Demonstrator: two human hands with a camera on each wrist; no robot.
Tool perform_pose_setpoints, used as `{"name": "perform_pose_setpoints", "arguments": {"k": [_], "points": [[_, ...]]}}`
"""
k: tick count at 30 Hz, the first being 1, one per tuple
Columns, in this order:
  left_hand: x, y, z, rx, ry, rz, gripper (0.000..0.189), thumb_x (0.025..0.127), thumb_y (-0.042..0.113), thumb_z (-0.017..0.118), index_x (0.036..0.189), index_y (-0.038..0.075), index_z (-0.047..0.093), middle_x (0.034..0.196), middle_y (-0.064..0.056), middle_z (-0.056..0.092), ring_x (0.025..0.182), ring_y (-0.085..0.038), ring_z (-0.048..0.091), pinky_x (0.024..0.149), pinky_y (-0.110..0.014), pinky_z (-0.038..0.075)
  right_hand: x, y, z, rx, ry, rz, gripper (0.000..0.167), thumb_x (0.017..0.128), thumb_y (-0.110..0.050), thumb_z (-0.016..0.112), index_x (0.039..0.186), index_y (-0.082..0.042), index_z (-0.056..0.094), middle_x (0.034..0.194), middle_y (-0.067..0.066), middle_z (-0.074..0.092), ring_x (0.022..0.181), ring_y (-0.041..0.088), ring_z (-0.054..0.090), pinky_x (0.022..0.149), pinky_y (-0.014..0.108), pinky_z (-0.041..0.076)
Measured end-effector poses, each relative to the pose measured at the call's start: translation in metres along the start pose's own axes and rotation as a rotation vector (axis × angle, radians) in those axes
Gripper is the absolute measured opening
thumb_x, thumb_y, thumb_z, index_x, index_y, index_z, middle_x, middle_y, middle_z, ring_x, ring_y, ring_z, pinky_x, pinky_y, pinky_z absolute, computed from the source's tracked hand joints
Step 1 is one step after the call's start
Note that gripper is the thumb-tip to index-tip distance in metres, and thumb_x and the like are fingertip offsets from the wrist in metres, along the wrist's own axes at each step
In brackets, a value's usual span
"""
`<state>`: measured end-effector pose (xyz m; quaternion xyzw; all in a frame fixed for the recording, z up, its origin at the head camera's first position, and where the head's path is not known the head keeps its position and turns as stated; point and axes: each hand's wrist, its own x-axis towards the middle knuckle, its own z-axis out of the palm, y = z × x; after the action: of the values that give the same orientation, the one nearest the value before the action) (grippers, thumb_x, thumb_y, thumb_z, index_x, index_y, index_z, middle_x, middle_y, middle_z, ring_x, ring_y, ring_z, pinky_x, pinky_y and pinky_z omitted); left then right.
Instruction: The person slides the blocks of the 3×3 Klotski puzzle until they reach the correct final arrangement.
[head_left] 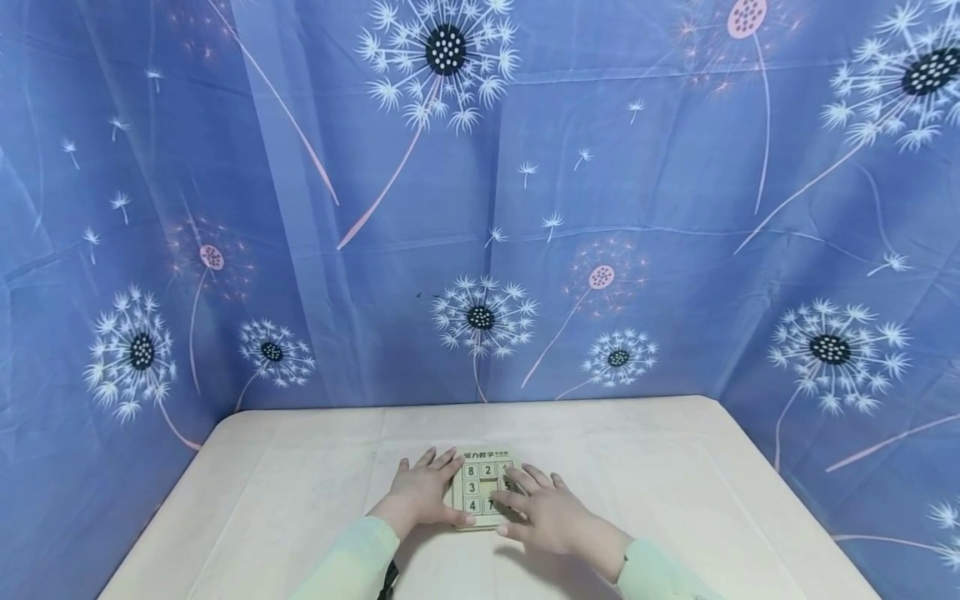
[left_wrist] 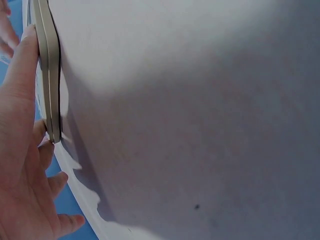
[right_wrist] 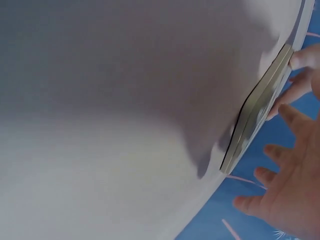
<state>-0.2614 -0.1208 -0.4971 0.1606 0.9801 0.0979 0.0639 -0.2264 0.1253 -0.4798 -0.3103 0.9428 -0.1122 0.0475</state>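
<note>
"What stands behind the number puzzle (head_left: 487, 456)?"

"One blue fabric curtain (head_left: 390, 325), creased, dandelion-printed. Beneath the puzzle lies one pale desk (head_left: 300, 475), round-cornered."

"And the two hands?"

"The left hand (head_left: 427, 490) grips the puzzle's left side, thumb at the near edge; the right hand (head_left: 551, 517) spreads loose fingers over its right side."

"Its make?"

"One flat, pale slab. Wrist views alone show its layered edge (left_wrist: 54, 90); the head view alone shows numbered tiles (head_left: 472, 488), five plainly readable: 8, 2, 3, 4, 7."
</note>
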Motion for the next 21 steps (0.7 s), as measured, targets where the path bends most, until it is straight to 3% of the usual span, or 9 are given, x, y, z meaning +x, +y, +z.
{"name": "perform_pose_setpoints", "arguments": {"k": [9, 21], "points": [[0.0, 0.0, -0.001, 0.002, -0.002, 0.001, 0.104, 0.071, 0.073, 0.078, 0.155, 0.02, 0.047, 0.164, -0.002, 0.043, 0.153, -0.037, 0.038, 0.12, -0.071, 0.032, -0.011, -0.007, 0.001, -0.016, -0.016, -0.018, 0.055, 0.096, -0.058, 0.058, 0.141, -0.027, 0.063, 0.16, 0.016, 0.046, 0.146, 0.048, 0.041, 0.109, 0.08, 0.036], [-0.002, 0.003, -0.004, 0.005, -0.008, -0.012, 0.103, 0.072, 0.072, 0.079, 0.155, 0.019, 0.047, 0.165, -0.002, 0.042, 0.153, -0.037, 0.038, 0.12, -0.071, 0.031, 0.005, -0.004, 0.005, -0.013, 0.007, 0.04, 0.059, 0.096, -0.059, 0.059, 0.142, -0.022, 0.062, 0.16, 0.015, 0.047, 0.148, 0.047, 0.04, 0.113, 0.078, 0.035]]}}
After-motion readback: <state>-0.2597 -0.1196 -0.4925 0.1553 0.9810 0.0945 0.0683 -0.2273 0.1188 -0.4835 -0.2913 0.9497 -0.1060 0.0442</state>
